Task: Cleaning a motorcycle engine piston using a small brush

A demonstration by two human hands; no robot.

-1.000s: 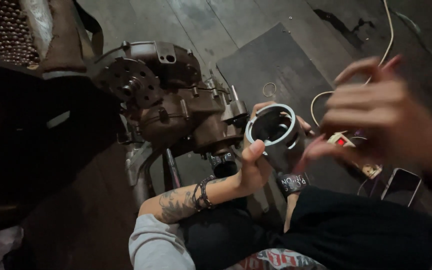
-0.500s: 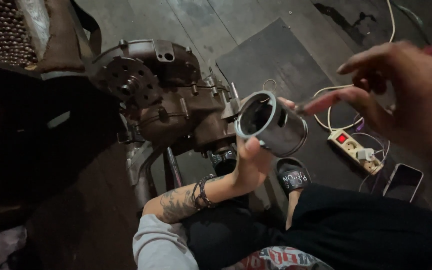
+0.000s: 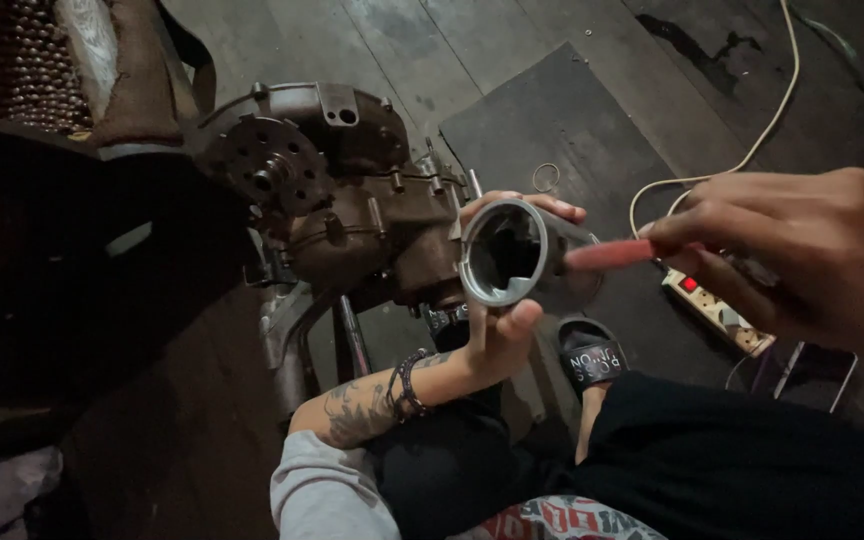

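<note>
A hollow metal cylinder sleeve point(image 3: 514, 252) is held up in the left hand point(image 3: 500, 335), its open mouth turned toward the camera. The thumb is pressed against the lower rim and the other fingers point(image 3: 552, 207) are curled over the top and far side, so the fingers are closed firmly around the sleeve. Just beyond the fingers, on the wooden floor point(image 3: 252, 30), an engine casing point(image 3: 337, 200) is seen, close to the sleeve but apart from it.

A thin red-handled tool point(image 3: 607, 254) is pinched in the right hand point(image 3: 802, 255), the fingers narrowed tightly around it; its tip is brought against the sleeve's outer wall, though whether it actually touches cannot be told.

The sleeve is judged to be stiff, fairly heavy for its bulk, and probably oily, so it may slip. It is best gripped as it is now, across the outer wall with the thumb opposing the fingers, and kept off the bright inner bore, which could be marked. The thin notched rim is likely to be chipped if dropped.

As a container, the sleeve is open at the near end and nothing is seen inside it; the bore is dark further in.

Below the right fingers a white power strip point(image 3: 717, 310) with a lit switch is laid on a dark mat point(image 3: 572, 130), with a small wire ring point(image 3: 545, 177) beyond.
</note>
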